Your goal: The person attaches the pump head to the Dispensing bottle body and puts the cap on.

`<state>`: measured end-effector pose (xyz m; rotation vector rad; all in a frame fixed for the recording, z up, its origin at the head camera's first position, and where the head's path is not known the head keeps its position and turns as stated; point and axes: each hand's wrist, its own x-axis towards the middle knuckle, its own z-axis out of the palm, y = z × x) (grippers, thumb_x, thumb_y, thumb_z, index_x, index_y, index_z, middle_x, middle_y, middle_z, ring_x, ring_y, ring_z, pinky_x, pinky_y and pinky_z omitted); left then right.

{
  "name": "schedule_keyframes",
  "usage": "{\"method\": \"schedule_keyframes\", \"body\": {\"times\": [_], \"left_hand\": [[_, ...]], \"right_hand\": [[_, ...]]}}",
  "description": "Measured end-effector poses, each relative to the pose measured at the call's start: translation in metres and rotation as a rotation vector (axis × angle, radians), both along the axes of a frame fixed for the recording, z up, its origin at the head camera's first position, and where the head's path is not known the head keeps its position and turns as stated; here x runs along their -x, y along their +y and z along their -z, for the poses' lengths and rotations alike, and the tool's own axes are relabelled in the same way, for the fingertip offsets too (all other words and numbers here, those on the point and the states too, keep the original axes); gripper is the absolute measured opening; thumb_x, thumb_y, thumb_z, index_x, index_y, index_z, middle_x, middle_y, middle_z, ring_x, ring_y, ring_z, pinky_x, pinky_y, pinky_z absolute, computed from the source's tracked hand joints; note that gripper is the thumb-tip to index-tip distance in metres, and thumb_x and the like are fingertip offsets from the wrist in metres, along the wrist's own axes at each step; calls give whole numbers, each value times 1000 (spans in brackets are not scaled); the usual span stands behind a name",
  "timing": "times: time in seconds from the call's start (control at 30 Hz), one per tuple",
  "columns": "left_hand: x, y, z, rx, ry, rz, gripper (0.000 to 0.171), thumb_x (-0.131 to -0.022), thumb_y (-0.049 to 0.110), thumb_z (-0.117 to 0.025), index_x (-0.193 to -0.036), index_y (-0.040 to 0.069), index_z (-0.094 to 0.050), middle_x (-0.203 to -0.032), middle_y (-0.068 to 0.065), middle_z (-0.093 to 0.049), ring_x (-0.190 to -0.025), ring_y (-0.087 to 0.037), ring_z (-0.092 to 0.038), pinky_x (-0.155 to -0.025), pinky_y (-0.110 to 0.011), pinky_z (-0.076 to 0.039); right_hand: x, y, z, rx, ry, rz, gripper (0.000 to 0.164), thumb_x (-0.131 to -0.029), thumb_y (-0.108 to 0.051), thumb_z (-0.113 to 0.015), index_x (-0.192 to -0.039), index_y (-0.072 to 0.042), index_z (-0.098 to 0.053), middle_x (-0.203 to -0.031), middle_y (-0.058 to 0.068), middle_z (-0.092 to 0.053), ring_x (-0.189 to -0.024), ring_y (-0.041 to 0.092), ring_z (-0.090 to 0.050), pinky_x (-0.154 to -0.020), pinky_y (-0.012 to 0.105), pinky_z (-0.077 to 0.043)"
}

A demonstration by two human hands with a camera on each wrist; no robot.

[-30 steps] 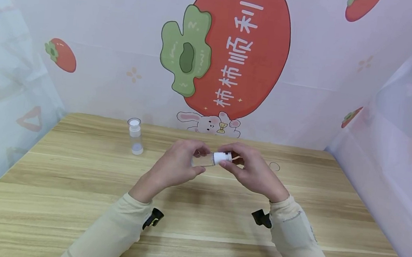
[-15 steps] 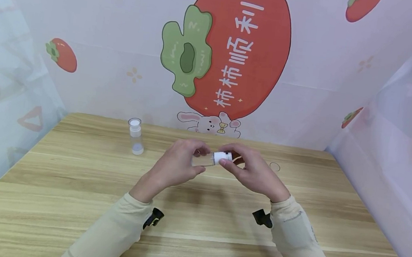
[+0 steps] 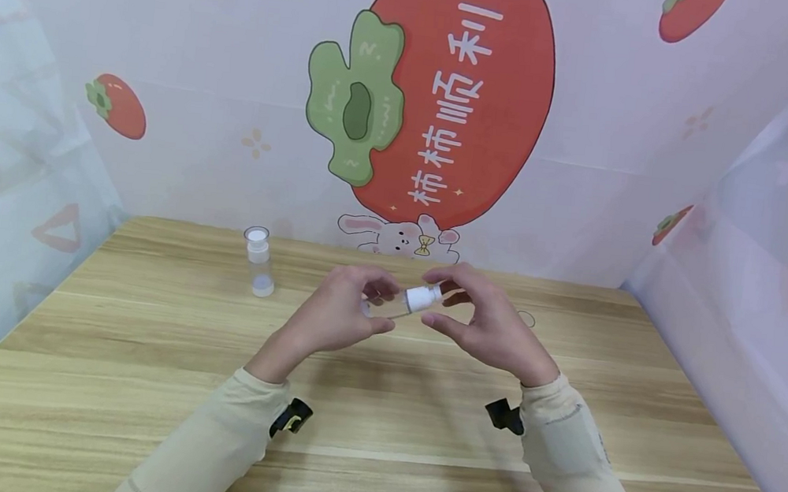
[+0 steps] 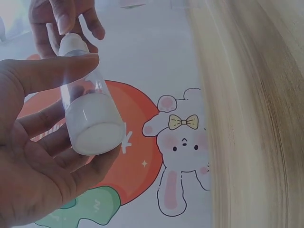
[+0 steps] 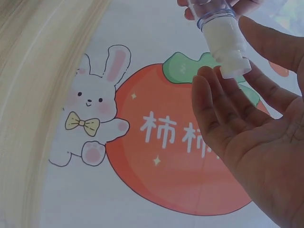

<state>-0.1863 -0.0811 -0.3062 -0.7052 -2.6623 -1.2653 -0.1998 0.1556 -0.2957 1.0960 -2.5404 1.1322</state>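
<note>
My left hand (image 3: 338,308) holds a small clear pump bottle (image 3: 388,307) between thumb and fingers, raised over the table and lying nearly sideways. Its white pump top (image 3: 421,298) points right and slightly up. In the left wrist view the thumb crosses the bottle's side, and the whitish base (image 4: 99,130) faces the camera. My right hand (image 3: 493,327) is around the pump end with its thumb apart from it. From the right wrist, the relaxed fingers (image 5: 228,102) appear just beyond the white nozzle end (image 5: 236,68), with the palm bare.
A second clear bottle with a white pump (image 3: 260,265) stands upright at the back left of the wooden table (image 3: 374,450). A thin dark ring (image 3: 526,319) lies behind the right hand. A printed cloth backdrop (image 3: 195,163) rises along the table's back edge.
My right thumb and fingers have come away from the white pump top they were pinching, and that hand has spread. The bottle's pump end has tipped slightly upward in my left hand.
</note>
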Motion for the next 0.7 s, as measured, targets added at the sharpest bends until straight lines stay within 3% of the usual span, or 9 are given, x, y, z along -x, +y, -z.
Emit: {"method": "schedule_keyframes", "body": {"times": [0.33, 0.7], "left_hand": [[1, -2, 0, -57, -88, 26, 35, -79, 7, -86, -112, 6, -72, -103, -3, -69, -93, -25, -67, -85, -40, -56], [0, -3, -1, -54, -87, 46, 35, -79, 7, -86, -111, 4, -72, -102, -3, -70, -90, -19, -66, -86, -41, -56]], "right_hand": [[0, -4, 0, 26, 10, -59, 47, -82, 5, -81, -124, -7, -64, -117, 1, -64, -104, 20, -63, -88, 40, -58], [-1, -8, 3, 27, -10, -48, 36, -87, 6, -75, -119, -8, -67, -114, 1, -65, -100, 16, -65, -86, 32, -58]]}}
